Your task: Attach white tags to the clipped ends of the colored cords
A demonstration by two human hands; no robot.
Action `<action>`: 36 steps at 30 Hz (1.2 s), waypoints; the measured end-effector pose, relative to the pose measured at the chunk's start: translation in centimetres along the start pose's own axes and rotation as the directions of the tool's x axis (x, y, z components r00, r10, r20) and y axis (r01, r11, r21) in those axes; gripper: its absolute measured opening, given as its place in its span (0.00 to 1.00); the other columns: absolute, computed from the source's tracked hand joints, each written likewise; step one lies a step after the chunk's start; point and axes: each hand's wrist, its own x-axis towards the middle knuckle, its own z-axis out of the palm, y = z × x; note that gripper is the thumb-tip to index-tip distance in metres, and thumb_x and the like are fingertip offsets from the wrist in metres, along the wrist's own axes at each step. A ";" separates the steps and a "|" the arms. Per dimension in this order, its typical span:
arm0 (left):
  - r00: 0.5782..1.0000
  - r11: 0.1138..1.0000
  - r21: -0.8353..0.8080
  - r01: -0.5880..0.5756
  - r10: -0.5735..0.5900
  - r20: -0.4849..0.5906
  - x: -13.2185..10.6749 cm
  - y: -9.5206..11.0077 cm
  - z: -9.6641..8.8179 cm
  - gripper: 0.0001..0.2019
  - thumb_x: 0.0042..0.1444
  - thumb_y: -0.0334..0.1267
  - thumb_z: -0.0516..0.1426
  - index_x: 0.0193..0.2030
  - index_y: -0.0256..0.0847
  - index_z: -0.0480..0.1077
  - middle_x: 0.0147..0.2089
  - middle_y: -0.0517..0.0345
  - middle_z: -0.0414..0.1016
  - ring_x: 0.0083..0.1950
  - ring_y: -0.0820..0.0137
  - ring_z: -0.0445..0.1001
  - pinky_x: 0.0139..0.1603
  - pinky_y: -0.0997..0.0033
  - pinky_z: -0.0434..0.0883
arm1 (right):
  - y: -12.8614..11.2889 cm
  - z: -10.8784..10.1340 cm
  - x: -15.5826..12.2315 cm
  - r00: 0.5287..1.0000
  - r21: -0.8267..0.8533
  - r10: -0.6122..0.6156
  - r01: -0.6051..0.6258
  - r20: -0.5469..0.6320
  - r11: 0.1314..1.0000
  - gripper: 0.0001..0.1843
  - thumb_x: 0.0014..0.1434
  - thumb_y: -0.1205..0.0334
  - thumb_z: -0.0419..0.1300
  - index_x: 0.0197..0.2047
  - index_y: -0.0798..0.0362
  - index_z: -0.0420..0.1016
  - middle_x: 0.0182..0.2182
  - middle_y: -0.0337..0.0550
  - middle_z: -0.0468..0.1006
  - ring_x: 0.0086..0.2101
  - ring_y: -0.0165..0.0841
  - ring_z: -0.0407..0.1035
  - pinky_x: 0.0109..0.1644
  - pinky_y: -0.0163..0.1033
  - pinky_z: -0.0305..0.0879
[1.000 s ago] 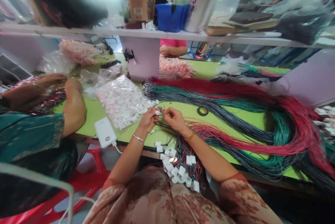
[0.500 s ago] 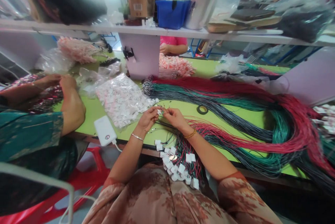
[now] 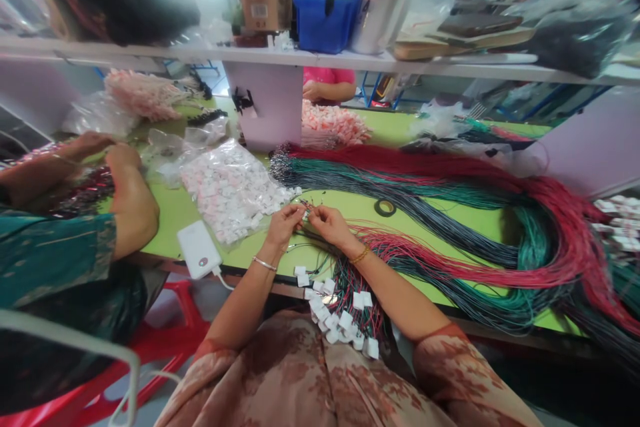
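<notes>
My left hand (image 3: 285,222) and my right hand (image 3: 327,223) meet over the green table (image 3: 440,206), both pinched on the end of a thin cord (image 3: 305,211); a small white tag seems to sit between the fingertips. A clear bag of white tags (image 3: 233,189) lies just left of my left hand. Cords with white tags on them (image 3: 343,317) hang over the table edge onto my lap. Long bundles of red, green and dark cords (image 3: 475,214) stretch to the right.
A white power bank (image 3: 199,249) lies near the front edge. A black tape ring (image 3: 385,207) rests beyond my hands. A co-worker's arms (image 3: 125,194) work at the left; another person (image 3: 330,86) sits opposite. A shelf (image 3: 320,60) carries boxes above. Pink bundles (image 3: 333,124) lie behind.
Both hands stay pinched together at the cord end, with only small finger movements. The view has drifted slightly left and down.
</notes>
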 end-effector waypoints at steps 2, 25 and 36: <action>1.000 0.999 0.035 0.000 0.000 -0.005 -0.1 0.0 0.0 0.16 0.39 0.43 0.70 0.32 0.35 0.77 0.24 0.60 0.72 0.22 0.79 0.64 0.22 0.78 0.59 | 0.5 0.2 0.0 1.000 -0.031 0.017 -0.017 0.002 0.999 0.15 0.52 0.50 0.56 0.24 0.53 0.63 0.20 0.34 0.63 0.23 0.26 0.53 0.28 0.33 0.52; 0.988 0.991 -0.006 0.134 -0.133 0.079 0.1 1.2 -2.1 0.15 0.41 0.39 0.69 0.33 0.35 0.72 0.28 0.59 0.74 0.23 0.80 0.66 0.23 0.81 0.60 | 1.1 -1.0 1.5 0.996 -0.492 -0.086 0.059 -0.033 0.869 0.10 0.63 0.59 0.48 0.38 0.54 0.67 0.28 0.41 0.72 0.28 0.31 0.62 0.34 0.35 0.54; 0.981 0.967 -0.199 0.160 -0.134 0.139 0.4 0.1 -1.8 0.13 0.44 0.37 0.68 0.33 0.35 0.72 0.34 0.56 0.76 0.29 0.78 0.68 0.32 0.78 0.66 | -0.5 -0.7 1.1 0.998 -0.073 -0.070 0.069 -0.007 0.995 0.11 0.51 0.55 0.55 0.25 0.54 0.67 0.21 0.34 0.65 0.24 0.26 0.54 0.30 0.33 0.53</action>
